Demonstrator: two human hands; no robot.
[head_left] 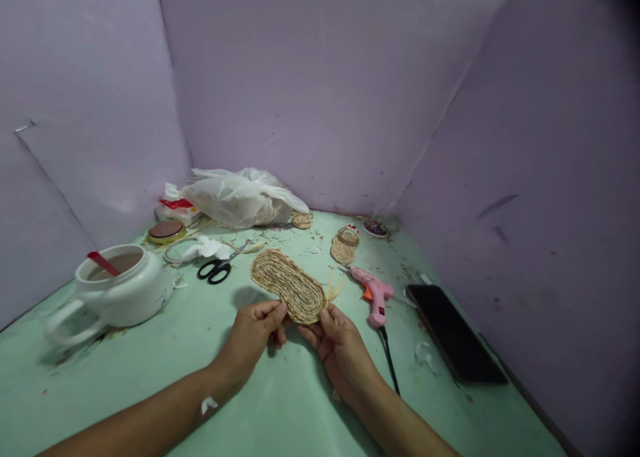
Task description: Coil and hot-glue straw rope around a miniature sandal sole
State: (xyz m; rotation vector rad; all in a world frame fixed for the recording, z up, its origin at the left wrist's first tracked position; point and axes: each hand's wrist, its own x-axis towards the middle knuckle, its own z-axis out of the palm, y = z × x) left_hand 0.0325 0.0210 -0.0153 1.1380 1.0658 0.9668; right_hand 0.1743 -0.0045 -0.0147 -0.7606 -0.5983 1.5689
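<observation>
A coiled straw sole (289, 283), shaped like a small slipper's base, is held up above the green table, its rows of braided fibre facing me. My left hand (260, 323) pinches its lower left edge between thumb and fingers. At the lower right end, my right hand (333, 333) grips the rim, thumb on top. Loose pale fibre strands (334, 287) stick out from that end. To the right of the sole lies a pink glue gun (371, 293) with an orange trigger. Black-handled scissors (220, 265) rest to the left. Behind is a small woven slipper (345, 245).
A white mug (127, 297) with a red stick stands left. A dark phone (455, 333) lies right. Farther back are a plastic bag (245, 197), a round tin (167, 231), a small woven piece (301, 220) and fibre scraps. Purple walls enclose the green table (200, 337).
</observation>
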